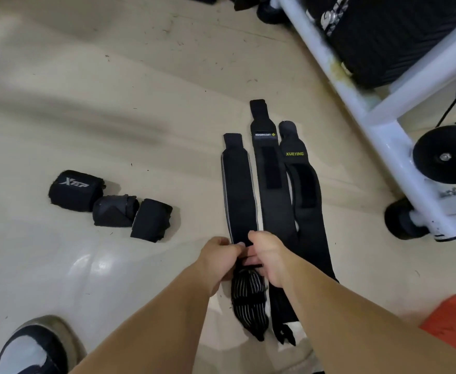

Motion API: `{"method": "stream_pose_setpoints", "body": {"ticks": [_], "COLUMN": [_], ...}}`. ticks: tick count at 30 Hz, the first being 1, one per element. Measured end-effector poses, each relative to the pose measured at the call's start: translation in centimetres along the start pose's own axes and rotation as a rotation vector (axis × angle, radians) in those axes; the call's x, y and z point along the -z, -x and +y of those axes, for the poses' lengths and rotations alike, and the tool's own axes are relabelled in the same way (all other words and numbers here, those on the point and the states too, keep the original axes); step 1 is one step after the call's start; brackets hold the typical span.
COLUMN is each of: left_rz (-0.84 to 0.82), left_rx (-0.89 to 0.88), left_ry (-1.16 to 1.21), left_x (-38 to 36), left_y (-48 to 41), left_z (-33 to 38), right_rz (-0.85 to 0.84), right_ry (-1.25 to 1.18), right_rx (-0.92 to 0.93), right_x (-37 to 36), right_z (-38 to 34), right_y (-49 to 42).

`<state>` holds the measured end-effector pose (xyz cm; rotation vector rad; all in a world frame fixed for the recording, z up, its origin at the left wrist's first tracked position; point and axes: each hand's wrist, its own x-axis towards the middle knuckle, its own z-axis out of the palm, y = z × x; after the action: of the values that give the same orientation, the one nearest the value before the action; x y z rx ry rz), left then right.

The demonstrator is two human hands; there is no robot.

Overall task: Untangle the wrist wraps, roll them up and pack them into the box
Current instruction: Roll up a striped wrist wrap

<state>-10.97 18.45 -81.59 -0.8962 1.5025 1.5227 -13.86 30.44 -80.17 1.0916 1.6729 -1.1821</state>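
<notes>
A pale glossy floor [140, 103] fills the view. The grey-edged wrap [239, 190] lies flat on it, black and lengthwise, and its near end is hidden under both hands. The left hand [218, 261] and right hand [268, 259] curl their fingers round that end, pinching it. Just right of this wrap lies the XUEYING wrap [305, 190]. Well left, three rolled wraps [113, 209] touch. Far right, an orange corner [453, 317] is cut off.
</notes>
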Motion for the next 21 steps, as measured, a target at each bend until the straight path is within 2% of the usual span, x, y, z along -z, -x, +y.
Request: {"method": "stream_pose_setpoints", "body": {"ticks": [5,8,11,13,17,19,21], "left_rz": [0.004,0.024,0.013,0.013,0.028,0.073,0.112], "left_rx": [0.012,0.01,-0.008,-0.05,-0.15,-0.224,-0.298], "left_ry": [-0.086,-0.079,-0.066,-0.009,0.11,0.143,0.163], "left_x": [0.4,0.7,1.2,1.4,1.8,2.0,2.3], "left_y": [0.8,1.7,3.0,4.2,6.6,7.9,9.7], "left_z": [-0.7,-0.5,0.7,2.0,4.6,5.7,6.6], "right_rz": [-0.007,0.09,0.195,0.187,0.011,-0.042,-0.068], "right_ry": [0.1,0.233,0.251,0.168,-0.077,-0.22,-0.265], "right_rx": [-0.012,0.039,0.133,0.147,0.099,0.165,0.252], "right_x": [-0.5,-0.9,-0.9,-0.6,0.2,0.5,0.8], "right_z": [1.1,1.4,1.2,0.9,0.0,-0.6,-1.3], "right_y": [-0.3,-0.4,0.0,0.8,3.8,5.2,6.8]}}
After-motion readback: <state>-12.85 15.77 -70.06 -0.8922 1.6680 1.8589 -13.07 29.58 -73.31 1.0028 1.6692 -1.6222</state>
